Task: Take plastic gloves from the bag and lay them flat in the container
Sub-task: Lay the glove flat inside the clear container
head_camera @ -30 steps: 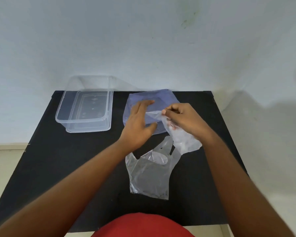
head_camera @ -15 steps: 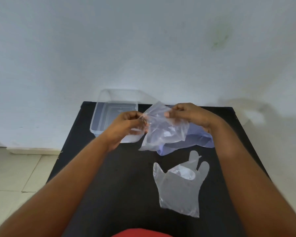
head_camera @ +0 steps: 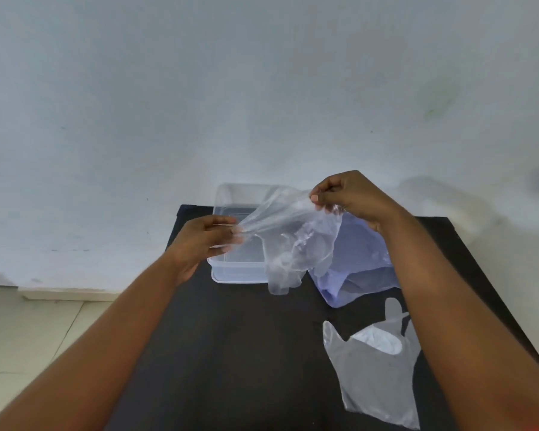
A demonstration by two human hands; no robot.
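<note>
I hold a clear plastic glove (head_camera: 293, 241) stretched in the air between both hands. My left hand (head_camera: 204, 237) pinches its left end and my right hand (head_camera: 349, 197) pinches its upper right edge, higher up. The glove's fingers hang down over the near right corner of the clear rectangular container (head_camera: 237, 273), which stands at the table's far edge against the wall. A bluish plastic bag (head_camera: 361, 269) lies on the table right of the container, under my right wrist. A second clear glove (head_camera: 377, 374) lies flat on the table near me, partly hidden by my right forearm.
The black table (head_camera: 231, 353) ends at its left edge beside a pale tiled floor (head_camera: 28, 337). A white wall (head_camera: 262, 88) rises directly behind the container.
My hands have spread apart and pulled the glove open; the right hand has risen. The view has turned left, so table, container and bag sit further right in the frame.
</note>
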